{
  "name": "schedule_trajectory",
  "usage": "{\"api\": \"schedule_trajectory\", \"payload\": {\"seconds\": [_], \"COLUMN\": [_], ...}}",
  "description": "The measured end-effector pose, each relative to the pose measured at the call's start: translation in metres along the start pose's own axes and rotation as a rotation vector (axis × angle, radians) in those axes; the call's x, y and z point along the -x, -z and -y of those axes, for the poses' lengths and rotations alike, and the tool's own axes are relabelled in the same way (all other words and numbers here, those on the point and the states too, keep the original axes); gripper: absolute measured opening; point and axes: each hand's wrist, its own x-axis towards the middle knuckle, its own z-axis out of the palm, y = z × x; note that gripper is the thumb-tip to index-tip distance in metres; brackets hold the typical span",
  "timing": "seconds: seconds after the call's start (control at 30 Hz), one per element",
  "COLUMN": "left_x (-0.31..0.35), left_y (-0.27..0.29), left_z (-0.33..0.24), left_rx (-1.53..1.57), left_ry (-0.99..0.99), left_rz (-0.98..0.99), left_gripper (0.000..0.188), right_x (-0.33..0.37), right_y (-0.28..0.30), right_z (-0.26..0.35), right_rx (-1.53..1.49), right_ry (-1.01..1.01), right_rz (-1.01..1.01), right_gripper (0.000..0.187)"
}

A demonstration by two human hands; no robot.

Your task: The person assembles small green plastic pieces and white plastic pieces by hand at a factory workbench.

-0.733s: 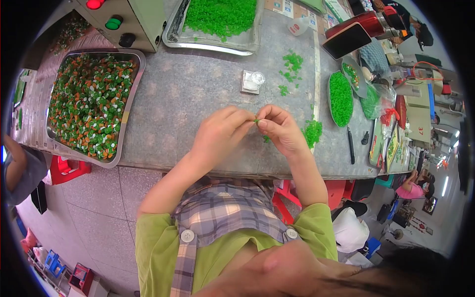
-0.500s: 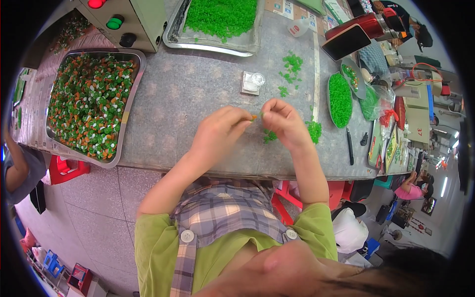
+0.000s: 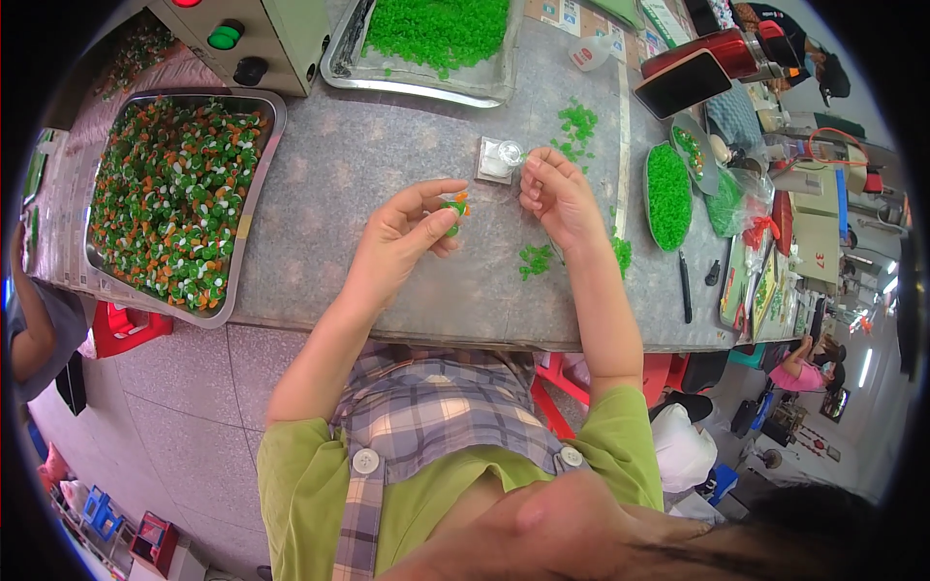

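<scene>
Several small green and orange plastic pieces sit between the thumb and fingers of my left hand, above the middle of the table. My right hand is closed in a pinch beside a small clear round dish, which rests on a whitish square block. What its fingertips hold is too small to make out. Loose green bits lie on the table below my right hand, and another scatter of green bits lies beyond it.
At left stands a metal tray of mixed green, orange and white pieces, near a control box. A second tray of green bits is at the back. To the right are an oval dish of green bits, a phone, a red bottle and a black pen.
My hands have parted. The left has drawn back leftward and turned, showing the pieces in its fingers; the right has moved up beside the clear dish.
</scene>
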Motion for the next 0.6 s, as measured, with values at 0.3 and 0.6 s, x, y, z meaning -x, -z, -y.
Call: {"api": "schedule_trajectory", "payload": {"seconds": [0.3, 0.6], "left_x": [0.0, 0.002], "left_y": [-0.003, -0.006], "left_z": [-0.001, 0.004], "left_rx": [0.108, 0.1], "left_ry": [0.026, 0.025], "left_rz": [0.065, 0.105], "left_gripper": [0.046, 0.049], "right_x": [0.001, 0.051], "right_y": [0.002, -0.044], "right_z": [-0.001, -0.004], "right_rx": [0.003, 0.349], "right_ry": [0.029, 0.125], "right_rz": [0.018, 0.206], "right_gripper": [0.008, 0.01]}}
